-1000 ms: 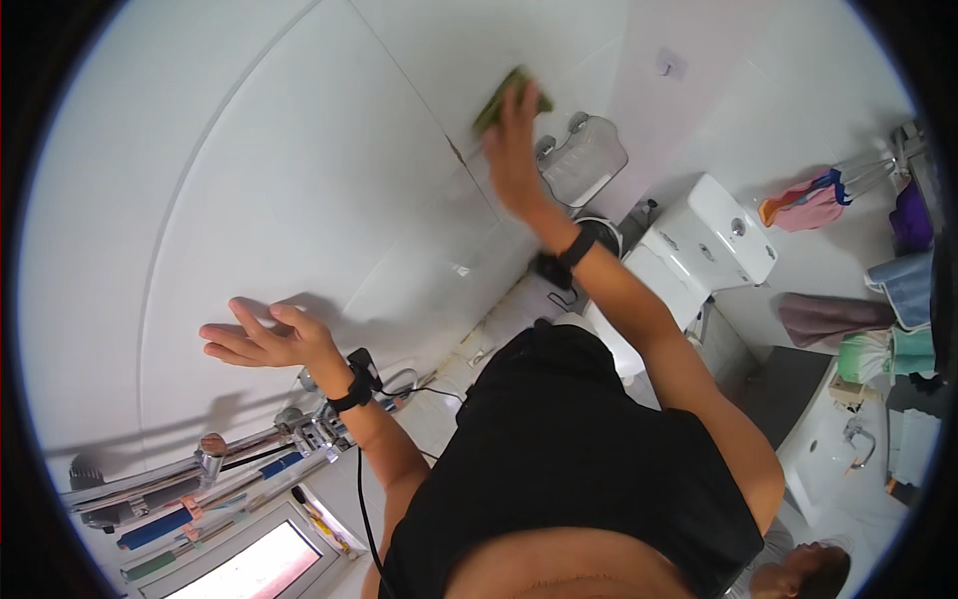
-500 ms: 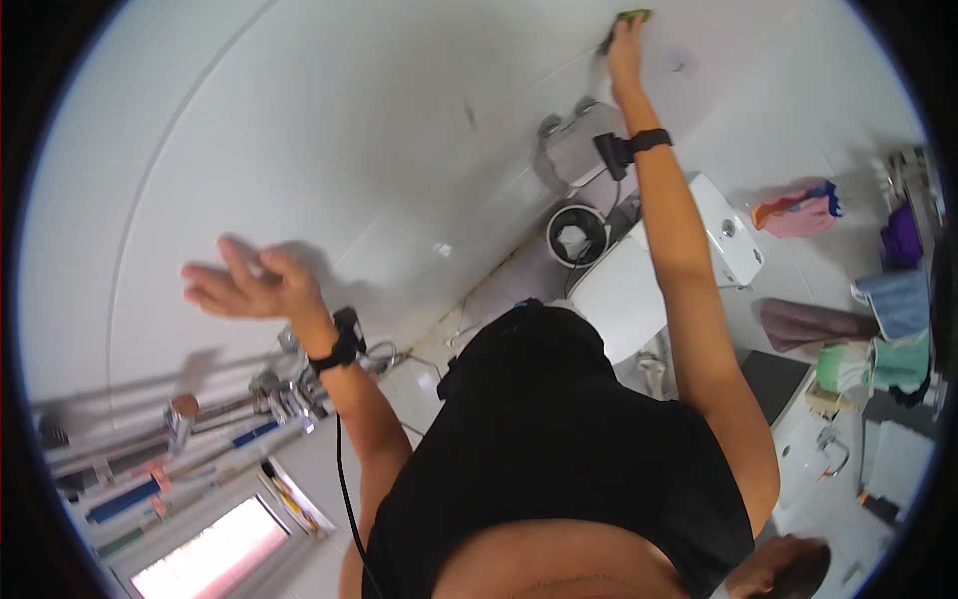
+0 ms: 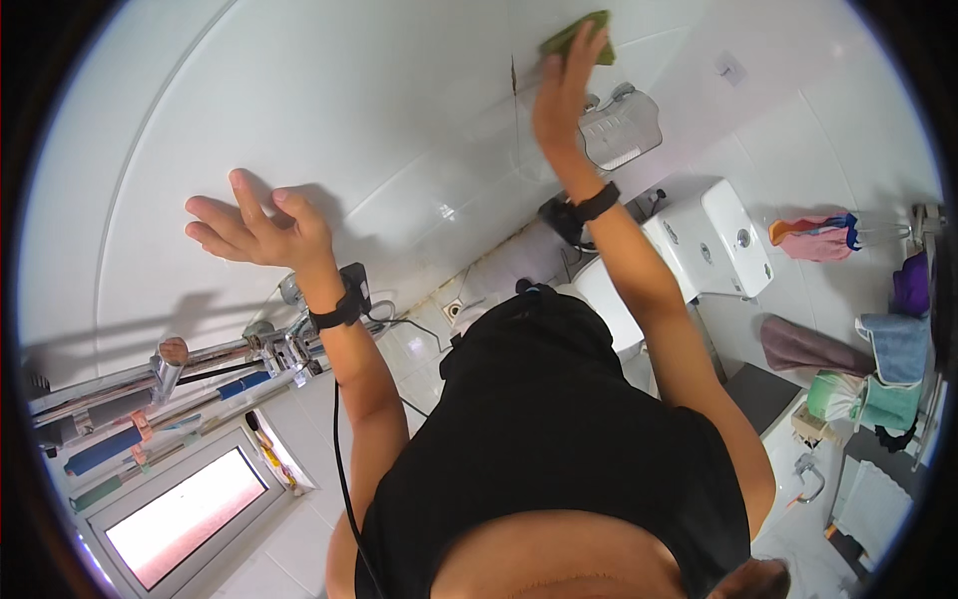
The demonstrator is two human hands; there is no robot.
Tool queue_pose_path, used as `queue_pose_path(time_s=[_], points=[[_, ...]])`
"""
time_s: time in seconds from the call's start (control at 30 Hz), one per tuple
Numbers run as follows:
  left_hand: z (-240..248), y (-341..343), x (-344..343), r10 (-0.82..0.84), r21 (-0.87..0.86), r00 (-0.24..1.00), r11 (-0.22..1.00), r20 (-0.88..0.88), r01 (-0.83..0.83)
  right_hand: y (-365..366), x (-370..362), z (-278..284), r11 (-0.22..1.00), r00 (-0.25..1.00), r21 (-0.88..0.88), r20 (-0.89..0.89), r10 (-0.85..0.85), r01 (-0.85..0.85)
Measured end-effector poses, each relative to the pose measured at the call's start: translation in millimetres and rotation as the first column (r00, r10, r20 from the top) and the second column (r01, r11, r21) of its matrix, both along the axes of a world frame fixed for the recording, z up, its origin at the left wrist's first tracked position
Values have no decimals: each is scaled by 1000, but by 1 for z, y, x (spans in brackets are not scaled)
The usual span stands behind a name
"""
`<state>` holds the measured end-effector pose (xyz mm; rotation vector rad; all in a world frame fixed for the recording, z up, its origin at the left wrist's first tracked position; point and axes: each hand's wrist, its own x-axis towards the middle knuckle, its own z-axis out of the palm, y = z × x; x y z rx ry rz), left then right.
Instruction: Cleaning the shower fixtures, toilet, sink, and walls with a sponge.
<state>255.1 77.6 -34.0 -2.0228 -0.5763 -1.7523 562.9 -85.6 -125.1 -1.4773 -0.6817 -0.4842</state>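
A green scouring pad (image 3: 566, 38) is pressed flat to the white tiled wall (image 3: 399, 90) beneath the fingers of my right hand (image 3: 567, 105). That hand reaches up beside a clear wall-mounted holder (image 3: 627, 130). My left hand (image 3: 267, 232) holds nothing and has its fingers spread. It is at the same wall, farther left, its shadow close beside it; whether the palm touches the tiles I cannot tell. Both wrists carry black straps with small black devices.
The white toilet (image 3: 733, 240) stands right of my body. Pink cloth (image 3: 816, 238) and several towels (image 3: 893, 349) hang at the right. Metal shower fittings (image 3: 289, 349) and rails run along the left, above a bright window (image 3: 185, 519). A black cable (image 3: 339, 449) trails along my left arm.
My right hand has moved left and slightly down along the wall with the scouring pad. The view has shifted, and my left hand appears higher, still spread.
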Motion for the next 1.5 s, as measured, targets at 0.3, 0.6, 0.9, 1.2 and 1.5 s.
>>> queue_pose_path(time_s=[0.3,0.6,0.9,1.2,1.5], points=[[1,-6,0,-7,-19,999,1000,-47,6,11,-81,-42,966,920,-166,308,241,-198],[-3,-12,-8,-21,-82,992,997,-126,11,-11,-19,43,980,786,-109,586,200,-168],[-29,-34,-18,-29,-197,972,980,-234,-18,-29,-30,-39,949,791,-225,528,310,-221],[-46,-47,-38,-121,-305,950,952,-289,28,-19,-16,23,973,781,-103,582,226,-205],[-82,-97,-121,-428,-678,892,700,-147,224,29,-128,-2,990,819,-73,556,143,-123]])
